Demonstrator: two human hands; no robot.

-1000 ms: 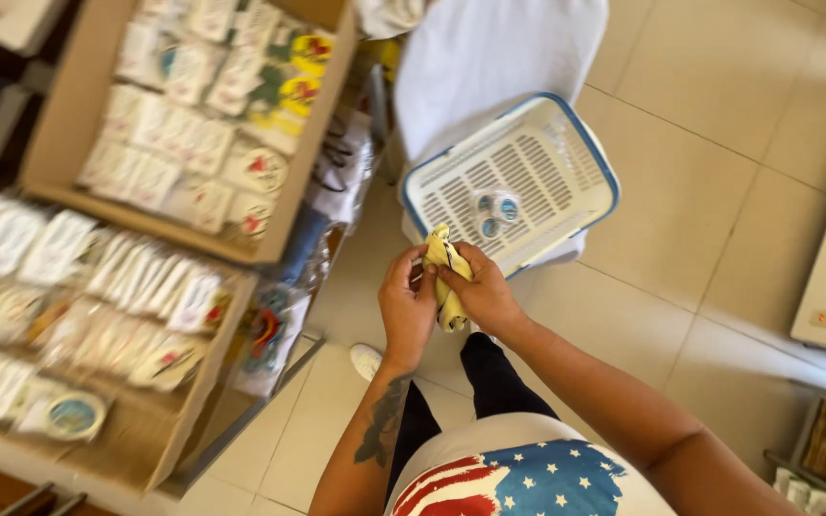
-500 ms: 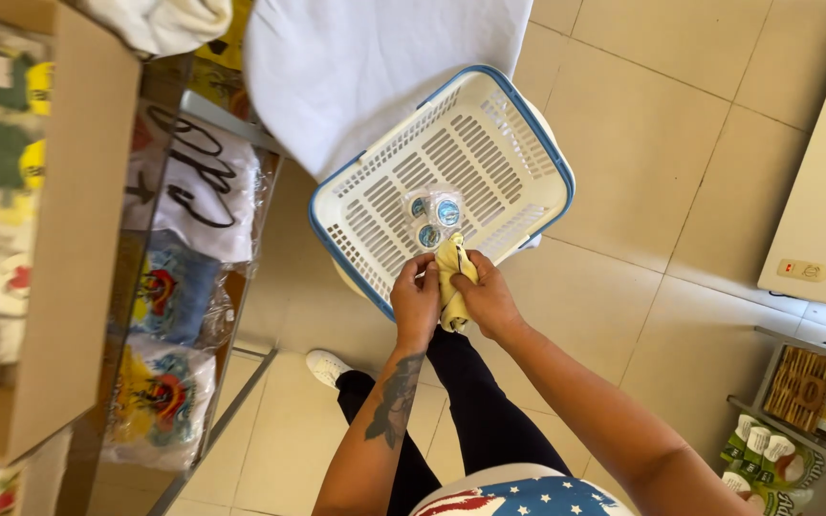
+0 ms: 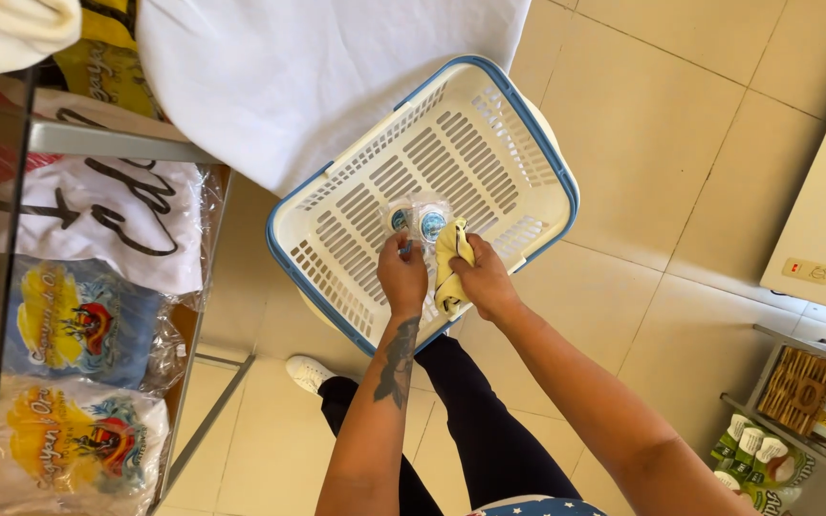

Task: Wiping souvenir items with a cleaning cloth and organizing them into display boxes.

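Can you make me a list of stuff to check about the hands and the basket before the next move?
1. Right hand grips the yellow cloth: ok.
2. Left hand pinches the clear packet: cannot tell, fingertips hide the edge.
3. Hands are above the white basket: ok.
4. Basket sits level: not ok, it looks tilted.
5. What holds the basket up: cannot tell, hidden underneath.
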